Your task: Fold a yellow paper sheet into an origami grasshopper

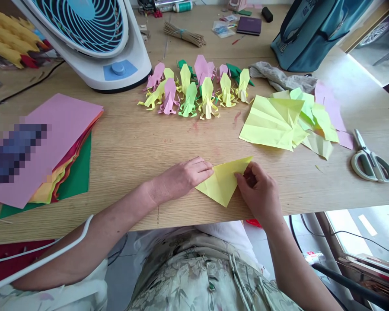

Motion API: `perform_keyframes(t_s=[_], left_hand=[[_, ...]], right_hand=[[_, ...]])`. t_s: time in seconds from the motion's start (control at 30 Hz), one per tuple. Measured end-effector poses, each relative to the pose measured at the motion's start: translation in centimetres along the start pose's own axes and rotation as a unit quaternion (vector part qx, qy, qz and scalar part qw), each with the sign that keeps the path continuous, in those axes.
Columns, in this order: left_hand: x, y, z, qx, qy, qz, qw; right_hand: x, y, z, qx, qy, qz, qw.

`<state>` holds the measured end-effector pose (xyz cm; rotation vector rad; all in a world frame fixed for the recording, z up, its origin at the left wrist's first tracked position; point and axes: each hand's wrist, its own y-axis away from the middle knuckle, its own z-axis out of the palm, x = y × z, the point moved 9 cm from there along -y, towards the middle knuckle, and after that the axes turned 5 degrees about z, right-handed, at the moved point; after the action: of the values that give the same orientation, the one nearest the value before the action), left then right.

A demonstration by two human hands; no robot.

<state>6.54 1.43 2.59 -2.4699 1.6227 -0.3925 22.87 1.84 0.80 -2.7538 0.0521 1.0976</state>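
Observation:
A folded yellow paper (222, 181) lies near the front edge of the wooden table (132, 142). My left hand (181, 178) rests on the table with its fingers together, the fingertips pressing the paper's left edge. My right hand (259, 192) is curled, pinching the paper's right side between thumb and fingers. Beyond them stands a cluster of several finished folded paper figures (197, 88) in pink, yellow and green.
A stack of coloured paper sheets (61, 142) lies at the left. Partly folded yellow and green sheets (288, 121) lie at the right, with scissors (371, 160) beyond them. A white and blue fan (90, 39), a grey cloth (278, 77) and a teal bag (314, 30) stand at the back.

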Motion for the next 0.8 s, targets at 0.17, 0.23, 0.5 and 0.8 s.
perform_keyframes(t_s=[0.17,0.23,0.5,0.8], left_hand=[[-0.5,-0.5,0.1,-0.028,-0.038,0.017,0.999],[-0.5,-0.6,0.1,-0.036,-0.055,0.03,0.997],[-0.5,-0.6,-0.1,-0.025,-0.07,0.051,0.996],[-0.2,-0.7,0.3,-0.025,-0.05,0.008,0.998]], right_hand=[[0.3,-0.6,0.6,-0.027,0.001,0.026,0.999],[0.3,-0.8,0.7,-0.031,0.001,0.028,0.999],[-0.3,-0.8,0.6,-0.022,-0.018,0.002,1.0],[-3.0,0.4,0.6,-0.075,-0.081,-0.142,0.984]])
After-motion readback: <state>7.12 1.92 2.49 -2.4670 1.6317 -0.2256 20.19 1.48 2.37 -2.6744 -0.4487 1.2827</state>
